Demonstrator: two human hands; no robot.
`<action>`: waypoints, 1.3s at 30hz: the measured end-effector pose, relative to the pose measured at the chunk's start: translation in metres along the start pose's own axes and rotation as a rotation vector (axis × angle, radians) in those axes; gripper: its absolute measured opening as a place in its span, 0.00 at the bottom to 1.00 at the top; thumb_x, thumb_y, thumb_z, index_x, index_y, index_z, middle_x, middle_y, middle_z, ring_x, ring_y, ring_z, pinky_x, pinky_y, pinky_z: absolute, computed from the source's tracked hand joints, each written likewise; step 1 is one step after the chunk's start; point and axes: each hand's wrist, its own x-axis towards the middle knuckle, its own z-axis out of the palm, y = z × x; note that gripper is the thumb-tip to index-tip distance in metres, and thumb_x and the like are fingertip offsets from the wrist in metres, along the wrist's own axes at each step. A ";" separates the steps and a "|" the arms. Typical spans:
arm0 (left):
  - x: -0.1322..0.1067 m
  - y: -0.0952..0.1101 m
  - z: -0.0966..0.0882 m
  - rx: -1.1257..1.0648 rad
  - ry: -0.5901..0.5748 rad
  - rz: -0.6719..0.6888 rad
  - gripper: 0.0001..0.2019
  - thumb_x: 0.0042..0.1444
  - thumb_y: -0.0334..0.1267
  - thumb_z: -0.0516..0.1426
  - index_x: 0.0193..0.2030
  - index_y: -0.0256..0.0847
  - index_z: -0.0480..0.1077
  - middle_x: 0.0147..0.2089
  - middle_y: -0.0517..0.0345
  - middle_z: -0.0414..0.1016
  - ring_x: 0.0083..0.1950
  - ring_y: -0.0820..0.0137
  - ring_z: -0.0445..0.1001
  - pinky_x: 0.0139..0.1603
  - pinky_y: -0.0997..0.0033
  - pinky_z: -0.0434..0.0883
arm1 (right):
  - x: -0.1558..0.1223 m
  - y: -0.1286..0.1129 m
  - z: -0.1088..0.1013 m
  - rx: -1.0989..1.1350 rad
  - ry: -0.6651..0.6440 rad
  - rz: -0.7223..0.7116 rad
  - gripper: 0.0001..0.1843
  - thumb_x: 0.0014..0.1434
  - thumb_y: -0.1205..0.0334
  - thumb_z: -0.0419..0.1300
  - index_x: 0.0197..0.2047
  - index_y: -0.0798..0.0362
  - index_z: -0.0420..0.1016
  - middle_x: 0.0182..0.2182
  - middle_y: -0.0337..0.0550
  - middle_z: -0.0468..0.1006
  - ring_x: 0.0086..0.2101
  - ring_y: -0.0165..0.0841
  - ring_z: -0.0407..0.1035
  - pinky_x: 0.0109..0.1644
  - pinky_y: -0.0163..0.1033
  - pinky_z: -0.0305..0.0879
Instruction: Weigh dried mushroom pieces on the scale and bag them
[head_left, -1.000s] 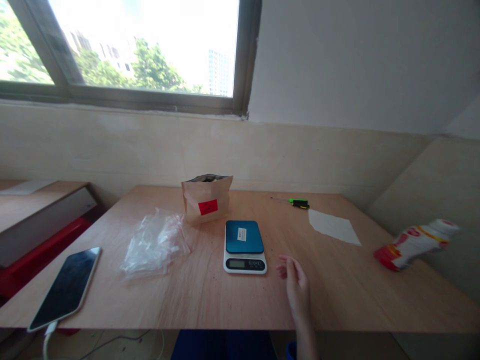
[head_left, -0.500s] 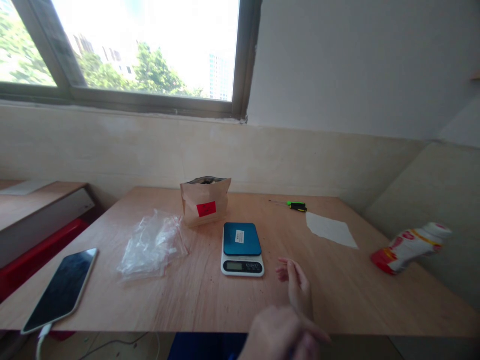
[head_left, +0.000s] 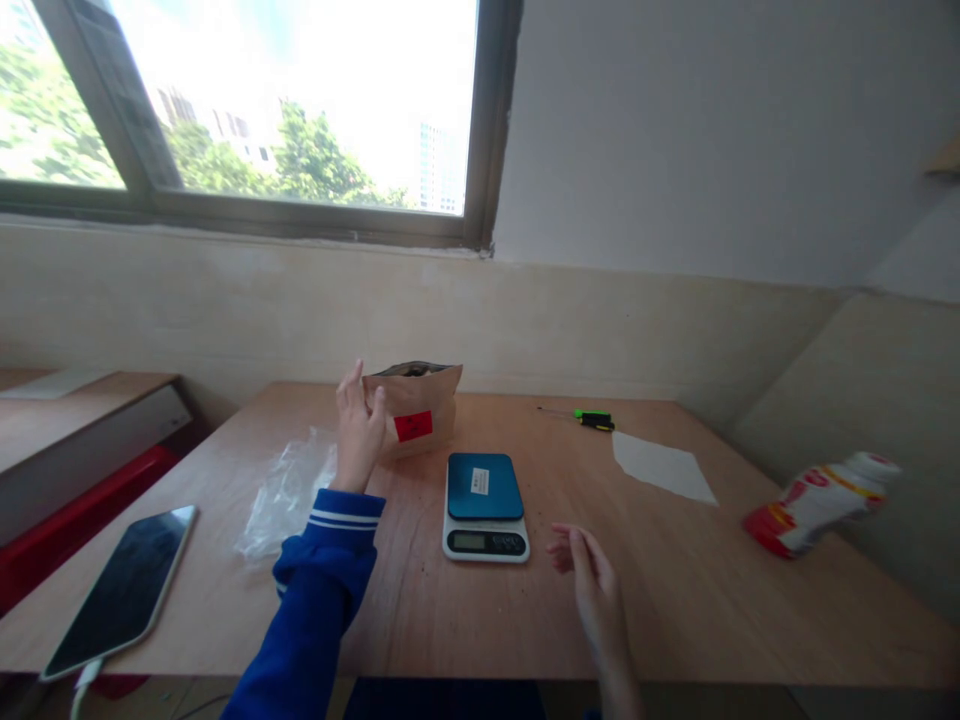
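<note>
My left hand (head_left: 361, 422), in a blue sleeve with white stripes, is at the left edge of a brown paper pouch (head_left: 442, 410) with a red label. Its thumb is in front of the pouch and its fingers are at the side, spread apart; contact is hard to make out. The pouch stands upright with its top open; its contents are mostly hidden. In front of it lies a kitchen scale (head_left: 486, 490) with a blue plate and a small display. My right hand (head_left: 589, 565) is to the right of the scale, fingers loosely bent, holding nothing.
Clear plastic bags (head_left: 289, 500) lie left of my left forearm. A phone (head_left: 124, 590) with a cable is at the left front. Two screwdrivers (head_left: 592, 418) and a white paper (head_left: 664, 467) are at the back right. A red-and-white bottle (head_left: 821, 503) is on the right.
My left hand has gone from the blurred front of the table, beside my right hand, forward and left to the pouch. My right hand has hardly moved. The view has tilted up slightly.
</note>
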 end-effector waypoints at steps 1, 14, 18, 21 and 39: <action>-0.002 -0.002 0.001 -0.025 -0.015 0.001 0.24 0.61 0.40 0.50 0.64 0.39 0.56 0.63 0.42 0.60 0.67 0.58 0.57 0.68 0.51 0.53 | 0.000 0.000 0.000 -0.004 -0.008 0.000 0.33 0.52 0.33 0.56 0.38 0.57 0.76 0.26 0.45 0.77 0.28 0.35 0.69 0.34 0.39 0.68; -0.076 0.017 -0.016 -0.132 -0.087 -0.126 0.15 0.63 0.45 0.49 0.52 0.42 0.62 0.52 0.49 0.66 0.45 0.67 0.73 0.45 0.62 0.74 | -0.013 -0.027 0.027 -0.003 -0.097 -0.094 0.24 0.60 0.42 0.53 0.38 0.55 0.77 0.33 0.47 0.79 0.33 0.36 0.71 0.38 0.38 0.68; -0.095 0.017 -0.018 -0.171 -0.102 -0.193 0.16 0.62 0.46 0.51 0.53 0.41 0.62 0.54 0.47 0.67 0.45 0.66 0.74 0.45 0.61 0.75 | -0.014 -0.062 0.061 -0.061 -0.239 -0.249 0.20 0.63 0.48 0.50 0.41 0.53 0.76 0.37 0.46 0.78 0.35 0.34 0.71 0.38 0.36 0.66; -0.106 0.019 -0.018 -0.162 -0.061 -0.191 0.16 0.62 0.45 0.50 0.52 0.40 0.63 0.55 0.45 0.67 0.50 0.64 0.73 0.49 0.59 0.74 | -0.002 -0.083 0.088 -0.192 -0.233 -0.354 0.17 0.64 0.53 0.51 0.42 0.54 0.76 0.36 0.46 0.79 0.34 0.34 0.71 0.38 0.36 0.65; -0.132 0.018 -0.011 -0.172 0.013 -0.151 0.13 0.62 0.42 0.52 0.51 0.41 0.66 0.53 0.47 0.71 0.58 0.60 0.70 0.56 0.54 0.72 | 0.004 -0.090 0.142 -0.782 -0.093 -0.286 0.12 0.63 0.58 0.56 0.46 0.50 0.77 0.36 0.46 0.83 0.37 0.41 0.77 0.37 0.38 0.60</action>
